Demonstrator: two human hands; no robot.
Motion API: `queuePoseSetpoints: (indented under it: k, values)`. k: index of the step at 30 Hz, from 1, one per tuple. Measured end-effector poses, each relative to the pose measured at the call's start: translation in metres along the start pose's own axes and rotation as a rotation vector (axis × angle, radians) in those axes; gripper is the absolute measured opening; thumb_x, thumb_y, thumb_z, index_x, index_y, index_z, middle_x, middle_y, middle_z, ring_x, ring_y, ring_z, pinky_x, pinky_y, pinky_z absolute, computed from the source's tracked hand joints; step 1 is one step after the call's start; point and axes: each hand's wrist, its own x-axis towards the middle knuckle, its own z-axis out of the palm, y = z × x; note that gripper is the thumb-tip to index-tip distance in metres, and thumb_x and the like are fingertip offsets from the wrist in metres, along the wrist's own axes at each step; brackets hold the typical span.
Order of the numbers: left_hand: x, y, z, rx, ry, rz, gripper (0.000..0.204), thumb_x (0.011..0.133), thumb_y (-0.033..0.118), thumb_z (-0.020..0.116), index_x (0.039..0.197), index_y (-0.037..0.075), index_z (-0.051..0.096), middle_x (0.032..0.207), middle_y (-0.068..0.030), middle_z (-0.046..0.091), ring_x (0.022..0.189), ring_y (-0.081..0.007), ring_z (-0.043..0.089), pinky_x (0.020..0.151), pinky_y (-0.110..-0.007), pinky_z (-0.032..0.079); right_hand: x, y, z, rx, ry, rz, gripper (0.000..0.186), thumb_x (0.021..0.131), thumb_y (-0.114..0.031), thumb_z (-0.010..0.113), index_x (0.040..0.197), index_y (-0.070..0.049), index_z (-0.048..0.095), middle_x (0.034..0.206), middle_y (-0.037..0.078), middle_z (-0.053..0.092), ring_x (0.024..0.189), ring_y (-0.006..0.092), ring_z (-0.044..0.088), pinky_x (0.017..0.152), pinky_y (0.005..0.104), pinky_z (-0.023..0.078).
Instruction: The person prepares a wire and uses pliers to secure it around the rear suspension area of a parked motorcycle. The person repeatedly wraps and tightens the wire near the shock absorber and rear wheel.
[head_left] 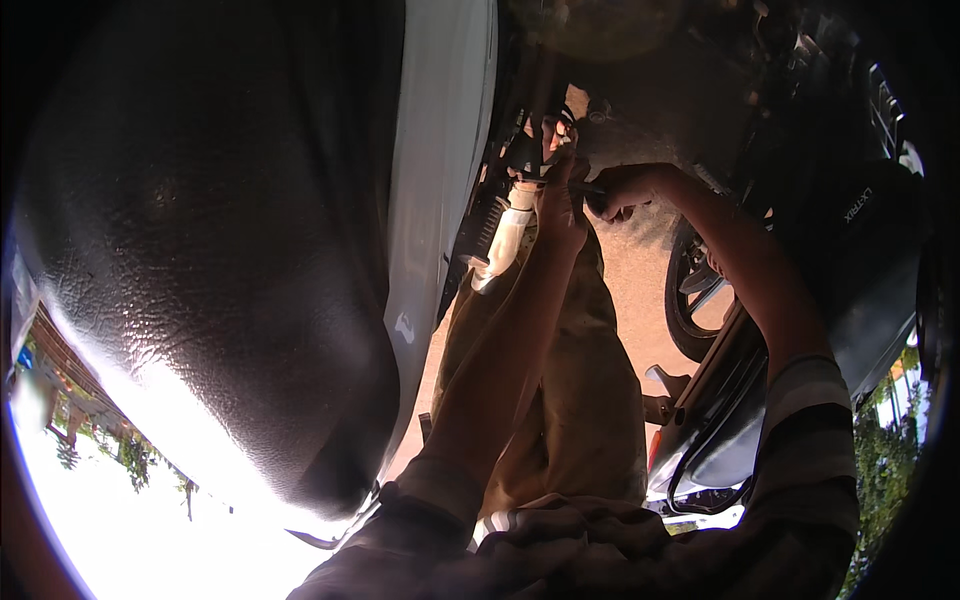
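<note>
My left hand (562, 205) reaches up beside the underside of the two-wheeler on my left. Its fingers are closed, and shadow hides what they grip. Close to its right side, my right hand (630, 188) is curled round a dark handle-like tool (597, 200), whose far end I cannot make out. A coil spring (489, 228) and a pale tube-shaped part (508, 238) sit just left of my left wrist. Above my left hand, dark mechanical parts (522, 152) of the two-wheeler are partly lit.
A dark textured seat (210, 250) and a pale body panel (437, 150) fill the left side. To the right stands another two-wheeler with a spoked wheel (690, 300) and dark bodywork (850, 240). Reddish-brown ground (635, 260) shows between them, beyond my trousered legs (580, 400).
</note>
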Motion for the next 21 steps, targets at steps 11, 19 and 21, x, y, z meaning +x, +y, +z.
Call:
queuePoseSetpoints:
  k: [11,19,21]
  values:
    - [-0.046,-0.007,0.037,0.796,0.110,0.302,0.036,0.096,0.031,0.075,0.116,0.004,0.063,0.111,-0.0048,0.067,0.102,-0.0155,0.063,0.089,-0.034,0.050,-0.041,-0.012,-0.004,-0.382,0.619,0.117,0.048,0.096,-0.016,0.056,0.144,-0.015,0.058,0.124,0.022,0.068,0.114,0.0392,0.066,0.096,0.0469,0.052]
    - [-0.147,0.043,-0.059,1.258,0.636,0.206,0.055,0.082,0.032,0.086,0.117,-0.002,0.061,0.104,-0.0143,0.070,0.094,-0.0253,0.068,0.084,-0.040,0.054,0.018,0.075,0.164,0.282,1.030,-0.011,0.046,0.103,-0.021,0.056,0.146,-0.005,0.052,0.136,0.018,0.064,0.127,0.0352,0.061,0.107,0.0437,0.047]
    - [-0.146,0.058,-0.079,1.290,0.549,0.120,0.057,0.081,0.034,0.087,0.118,-0.002,0.061,0.101,-0.0138,0.071,0.090,-0.0251,0.068,0.082,-0.039,0.054,0.017,0.058,0.178,0.309,1.074,-0.010,0.053,0.104,-0.028,0.053,0.152,-0.009,0.045,0.145,0.020,0.056,0.131,0.0383,0.056,0.109,0.0466,0.045]
